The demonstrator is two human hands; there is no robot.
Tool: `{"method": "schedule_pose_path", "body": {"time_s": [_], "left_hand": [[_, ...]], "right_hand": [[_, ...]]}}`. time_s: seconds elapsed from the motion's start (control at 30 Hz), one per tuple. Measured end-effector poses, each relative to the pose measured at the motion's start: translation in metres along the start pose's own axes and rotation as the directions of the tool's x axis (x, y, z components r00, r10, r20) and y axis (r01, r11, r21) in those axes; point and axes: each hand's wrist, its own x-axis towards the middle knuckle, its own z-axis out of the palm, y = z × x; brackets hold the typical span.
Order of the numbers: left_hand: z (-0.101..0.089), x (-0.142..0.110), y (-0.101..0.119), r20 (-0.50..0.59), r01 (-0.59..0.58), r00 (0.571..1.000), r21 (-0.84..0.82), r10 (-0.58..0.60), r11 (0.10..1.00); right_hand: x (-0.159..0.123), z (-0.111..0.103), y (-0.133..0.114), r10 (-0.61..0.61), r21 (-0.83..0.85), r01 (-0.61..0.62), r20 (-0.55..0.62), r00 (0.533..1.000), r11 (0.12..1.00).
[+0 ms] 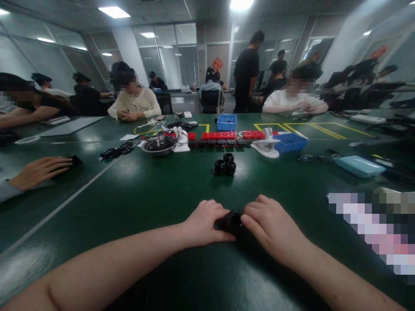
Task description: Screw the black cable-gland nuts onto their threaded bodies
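Observation:
A black, glossy, round piece with a hollow centre [234,220] is between my hands, at or just above the green tabletop. My left hand [205,222] grips it from the left, with thumb and fingers on either side. On the right, my right hand [270,222] has its fingers curled at the rim, the thumb against the edge; its fingertips are partly hidden. Farther up the table sits a small cluster of similar black round pieces [220,167], grouped close together.
Red power strips [218,134] run across the table's middle, beside a white clip stand [266,144], a metal bowl [158,146] and blue bins [292,142]. Another person's hand [42,170] rests at left on a dark object. A light-blue case [359,166] lies at right.

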Motion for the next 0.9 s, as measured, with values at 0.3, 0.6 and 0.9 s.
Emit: {"method": "schedule_pose_path", "body": {"time_s": [0.3, 0.6, 0.9], "left_hand": [[-0.001, -0.001, 0.0, -0.007, -0.009, 1.0, 0.027, 0.009, 1.0], [0.002, -0.001, 0.0, -0.016, -0.014, 1.0, 0.043, 0.015, 0.999], [0.0, -0.001, 0.001, 0.002, -0.005, 1.0, 0.043, 0.005, 0.999]], "right_hand": [[0.002, 0.011, 0.007, 0.034, -0.019, -0.036, -0.077, 0.996, 0.999], [-0.003, 0.01, -0.006, 0.041, 0.015, -0.041, -0.043, 0.998, 0.999], [-0.004, 0.007, -0.01, 0.038, 0.038, -0.037, -0.029, 0.999, 0.999]]}}
